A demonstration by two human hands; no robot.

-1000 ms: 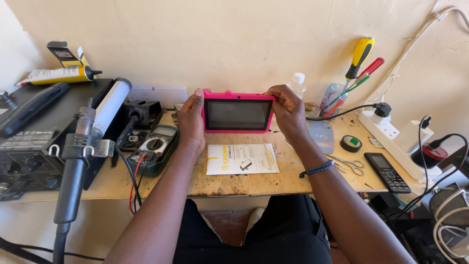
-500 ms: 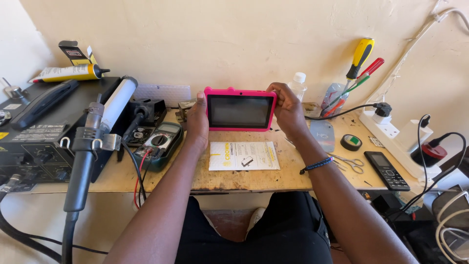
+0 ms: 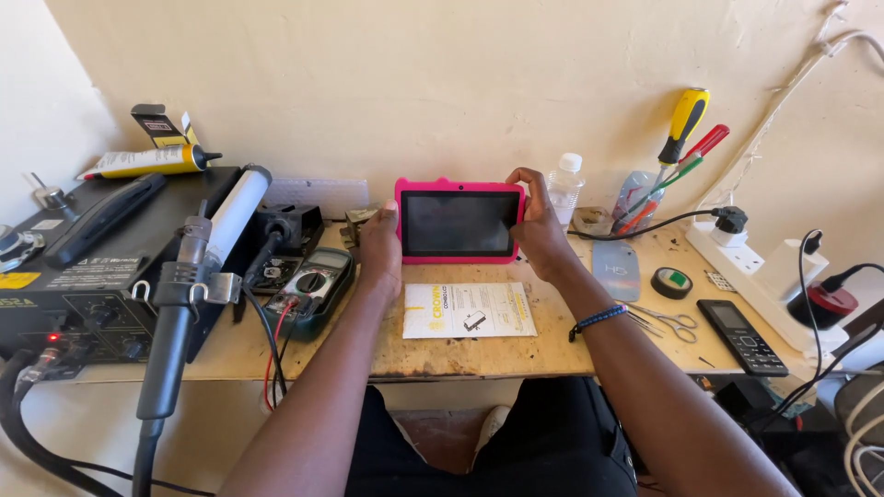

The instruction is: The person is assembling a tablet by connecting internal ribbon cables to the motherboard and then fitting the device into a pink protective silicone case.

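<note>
Against a bare cream wall, at the back edge of a scuffed wooden workbench, the left hand and right hand clasped a pink tablet by its short sides, upright and now nearer the wall than a moment earlier. A printed leaflet lay before it; a multimeter sat left, scissors and a keypad phone right.

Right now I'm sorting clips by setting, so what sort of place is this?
Most likely a small electronics repair bench. A hot-air rework station and a multimeter sit on the worn wooden table, and both hands, left hand and right hand, hold a pink tablet upright.
</note>
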